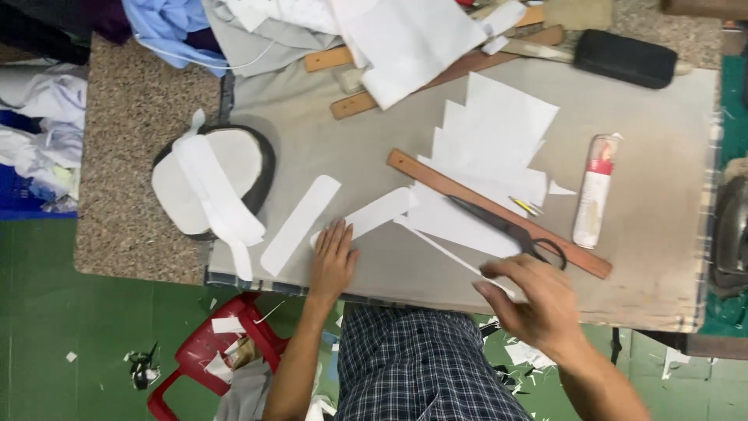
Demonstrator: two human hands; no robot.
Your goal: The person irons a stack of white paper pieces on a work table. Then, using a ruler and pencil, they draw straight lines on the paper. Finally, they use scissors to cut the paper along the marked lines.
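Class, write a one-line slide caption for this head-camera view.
Left hand presses a white fabric strip flat while right hand pinches its thin trimmed sliver, beside scissors and a wooden ruler.

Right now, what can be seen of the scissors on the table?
The scissors are dark, apparently metal, with black loop handles. They lie flat and closed on the grey cloth-covered table, blades pointing up-left across white cut paper pieces, resting along a long wooden ruler. The handles sit just beyond the right hand, whose fingers pinch a thin white strip. No hand touches the scissors.
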